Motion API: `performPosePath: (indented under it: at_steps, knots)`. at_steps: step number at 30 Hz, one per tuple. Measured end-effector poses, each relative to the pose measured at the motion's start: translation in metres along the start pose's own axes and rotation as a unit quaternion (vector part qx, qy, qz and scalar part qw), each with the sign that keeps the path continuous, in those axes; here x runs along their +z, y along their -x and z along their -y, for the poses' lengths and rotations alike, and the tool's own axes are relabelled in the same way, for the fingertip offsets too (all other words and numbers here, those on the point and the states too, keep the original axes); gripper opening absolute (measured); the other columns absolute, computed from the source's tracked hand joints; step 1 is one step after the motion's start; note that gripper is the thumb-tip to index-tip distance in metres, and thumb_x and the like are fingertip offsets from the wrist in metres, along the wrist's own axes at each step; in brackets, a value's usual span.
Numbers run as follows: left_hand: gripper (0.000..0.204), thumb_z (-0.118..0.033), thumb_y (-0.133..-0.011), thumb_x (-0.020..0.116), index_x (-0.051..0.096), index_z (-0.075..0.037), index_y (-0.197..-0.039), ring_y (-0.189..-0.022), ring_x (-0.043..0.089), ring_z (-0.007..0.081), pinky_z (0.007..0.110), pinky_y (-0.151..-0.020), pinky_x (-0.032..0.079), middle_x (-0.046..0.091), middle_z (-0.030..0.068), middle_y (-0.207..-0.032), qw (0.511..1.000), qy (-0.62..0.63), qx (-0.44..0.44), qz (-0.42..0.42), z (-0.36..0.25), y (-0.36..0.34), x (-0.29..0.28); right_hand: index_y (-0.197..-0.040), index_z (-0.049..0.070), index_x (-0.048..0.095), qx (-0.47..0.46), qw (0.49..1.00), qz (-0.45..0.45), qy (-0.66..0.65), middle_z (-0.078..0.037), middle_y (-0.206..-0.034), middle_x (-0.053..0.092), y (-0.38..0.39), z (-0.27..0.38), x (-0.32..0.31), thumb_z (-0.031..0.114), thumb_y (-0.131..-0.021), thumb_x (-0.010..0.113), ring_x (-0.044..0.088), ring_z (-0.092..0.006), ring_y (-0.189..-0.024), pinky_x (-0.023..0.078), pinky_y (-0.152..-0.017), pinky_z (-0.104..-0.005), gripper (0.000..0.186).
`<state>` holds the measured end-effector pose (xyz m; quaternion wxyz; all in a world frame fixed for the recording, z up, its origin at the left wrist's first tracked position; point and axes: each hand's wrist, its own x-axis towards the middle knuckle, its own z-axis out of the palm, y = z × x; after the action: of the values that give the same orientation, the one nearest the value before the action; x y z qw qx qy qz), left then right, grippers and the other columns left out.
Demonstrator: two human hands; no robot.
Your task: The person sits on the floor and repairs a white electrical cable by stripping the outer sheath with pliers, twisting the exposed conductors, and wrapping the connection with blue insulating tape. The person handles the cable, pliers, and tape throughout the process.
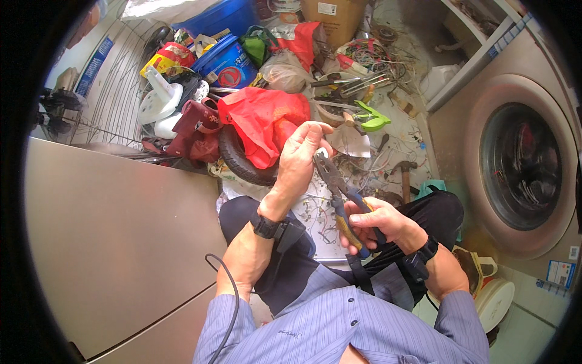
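Raised in the middle of the view, my left hand (301,155) pinches a small white piece (322,153), its exact shape too small to make out. Pliers (335,182) with blue and yellow handles have their jaws at that piece, touching or closed on it. My right hand (373,223) grips the pliers' handles low on the right, over my crossed legs. Beneath, a pale sheet (318,239) carries several small screws and bits of wire.
A red bag (257,124) lies on a tyre (239,161). Blue tubs (227,64), green-handled tools (370,118), a hammer (405,176) and loose wires crowd the floor. A washing machine (458,139) borders the right; a grey panel (109,236) fills the left, below a wire rack (112,103).
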<state>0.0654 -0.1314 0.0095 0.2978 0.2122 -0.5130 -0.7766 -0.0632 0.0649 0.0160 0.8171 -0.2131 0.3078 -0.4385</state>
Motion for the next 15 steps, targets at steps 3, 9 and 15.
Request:
performPosePath:
  at_steps: [3, 9, 15]
  knots:
    - [0.038, -0.037, -0.111, 0.049, 0.062, -0.002, -0.118, -0.063, 0.053, 0.0083, 0.024, -0.060, 0.042, 0.064, 0.0036, -0.072, 1.000, -0.026, 0.009, 0.003, -0.002, 0.003, -0.001, -0.108, -0.004, 0.059, -0.007, 0.999, 0.027, -0.023, -0.020, -0.090, 0.069, -0.004, -0.004, -0.001, 0.031, -0.097, 0.069, 0.070, -0.0252, -0.072, 0.049, -0.051, -0.0301, 0.038]
    - [0.040, -0.037, -0.111, 0.048, 0.062, -0.001, -0.122, -0.079, 0.061, 0.0106, 0.025, -0.073, 0.048, 0.068, 0.0068, -0.093, 0.996, 0.029, -0.030, 0.082, -0.011, 0.010, -0.007, -0.105, -0.003, 0.060, -0.052, 0.998, 0.036, -0.002, -0.016, -0.084, 0.066, -0.004, -0.013, 0.000, 0.037, -0.095, 0.072, 0.065, -0.0237, -0.071, 0.053, -0.067, -0.0342, 0.042]
    - [0.048, -0.022, -0.100, 0.069, 0.055, -0.002, -0.142, -0.102, 0.061, 0.0095, 0.025, -0.088, 0.051, 0.066, 0.0039, -0.114, 0.968, -0.010, -0.041, 0.249, -0.033, 0.018, -0.017, -0.107, -0.003, 0.060, -0.091, 0.995, 0.033, 0.000, -0.016, -0.091, 0.068, -0.002, -0.016, 0.008, 0.038, -0.095, 0.073, 0.068, -0.0240, -0.075, 0.056, -0.070, -0.0363, 0.044]
